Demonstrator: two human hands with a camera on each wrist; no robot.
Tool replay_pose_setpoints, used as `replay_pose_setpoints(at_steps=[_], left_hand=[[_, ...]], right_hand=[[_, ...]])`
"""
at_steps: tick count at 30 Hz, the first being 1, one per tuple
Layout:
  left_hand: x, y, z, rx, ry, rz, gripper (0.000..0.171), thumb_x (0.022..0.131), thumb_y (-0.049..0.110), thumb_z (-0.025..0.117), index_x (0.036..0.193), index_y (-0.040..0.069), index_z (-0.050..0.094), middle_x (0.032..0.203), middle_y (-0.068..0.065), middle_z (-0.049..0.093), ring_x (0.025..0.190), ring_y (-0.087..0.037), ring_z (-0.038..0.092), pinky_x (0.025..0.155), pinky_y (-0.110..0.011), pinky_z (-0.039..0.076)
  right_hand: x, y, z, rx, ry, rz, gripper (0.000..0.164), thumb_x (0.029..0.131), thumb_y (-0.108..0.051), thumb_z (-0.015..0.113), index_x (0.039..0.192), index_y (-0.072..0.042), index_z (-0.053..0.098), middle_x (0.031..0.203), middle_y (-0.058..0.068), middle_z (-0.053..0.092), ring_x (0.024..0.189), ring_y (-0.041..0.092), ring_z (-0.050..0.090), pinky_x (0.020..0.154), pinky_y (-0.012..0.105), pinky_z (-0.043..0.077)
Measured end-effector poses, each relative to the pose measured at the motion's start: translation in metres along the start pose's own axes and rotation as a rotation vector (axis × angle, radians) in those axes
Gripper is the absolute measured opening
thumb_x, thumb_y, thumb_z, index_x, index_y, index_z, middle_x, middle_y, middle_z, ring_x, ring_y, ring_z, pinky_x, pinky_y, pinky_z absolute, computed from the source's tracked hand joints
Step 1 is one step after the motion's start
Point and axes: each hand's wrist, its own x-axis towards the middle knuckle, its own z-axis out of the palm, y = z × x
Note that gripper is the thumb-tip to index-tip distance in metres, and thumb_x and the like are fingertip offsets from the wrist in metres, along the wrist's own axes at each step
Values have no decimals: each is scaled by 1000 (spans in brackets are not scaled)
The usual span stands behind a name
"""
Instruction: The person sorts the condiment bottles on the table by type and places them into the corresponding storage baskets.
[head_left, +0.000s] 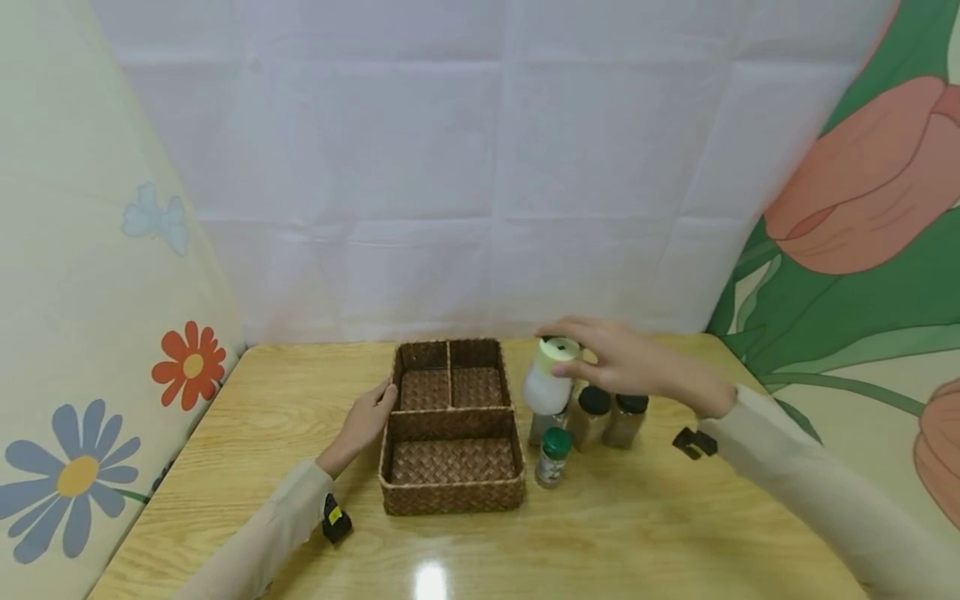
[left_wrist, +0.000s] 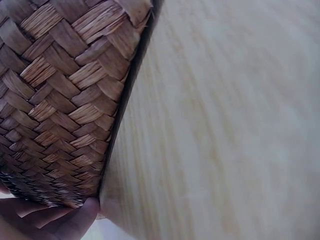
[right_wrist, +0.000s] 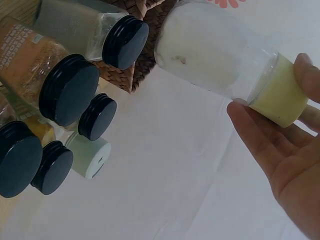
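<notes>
A brown woven basket (head_left: 453, 497) with three compartments stands on the table. At its left side, my left hand (head_left: 367, 417) holds the wall near the rim; in the left wrist view, its fingers (left_wrist: 75, 222) touch the woven wall close to the lower edge. My right hand (head_left: 615, 357) grips a clear jar with white contents (head_left: 546, 390) by its pale yellow lid (right_wrist: 281, 92), thumb and fingers on opposite sides. That jar is raised and slightly tilted, just right of the basket. Below it are a green-capped shaker bottle (head_left: 552, 460) and several black-lidded spice jars (head_left: 592, 417).
In the right wrist view, one black-lidded jar holds orange-brown powder (right_wrist: 30, 60), and a pale green lid (right_wrist: 92, 157) shows behind the group. A white cloth (head_left: 375, 167) hangs behind the wooden table (head_left: 600, 533). Flower-printed panels (head_left: 82, 292) flank both sides.
</notes>
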Motion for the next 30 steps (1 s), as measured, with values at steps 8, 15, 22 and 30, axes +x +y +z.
replay_pose_setpoints(at_steps=[8, 15, 22, 30], left_hand=[[-3, 0, -3, 5, 1, -25, 55, 110, 27, 34, 148, -12, 31, 149, -31, 36, 137, -46, 36, 110, -58, 33], [-4, 3, -4, 7, -11, -18, 54, 110, 27, 33, 149, -12, 32, 150, -30, 36, 137, -45, 35, 110, -57, 33], [-2, 4, -3, -7, -22, -21, 55, 110, 28, 33, 150, -11, 30, 151, -30, 34, 138, -45, 34, 111, -57, 32], [-1, 4, -2, -8, -26, -17, 54, 111, 25, 33, 150, -11, 29, 151, -30, 34, 138, -45, 34, 111, -57, 31]], right_hand=[[16, 2, 4, 19, -3, 16, 50, 95, -25, 70, 138, -4, 55, 122, 10, 65, 97, 16, 64, 76, 36, 56], [26, 6, 9, 37, 17, 17, 47, 94, -23, 71, 134, -3, 57, 122, 12, 65, 97, 19, 65, 78, 38, 56], [33, 7, 14, 48, 53, -7, 48, 91, -20, 74, 132, 0, 58, 123, 16, 65, 104, 27, 65, 87, 44, 55], [46, 2, 15, 67, 14, 40, 53, 87, -20, 78, 133, -2, 58, 125, 12, 64, 108, 24, 63, 88, 42, 54]])
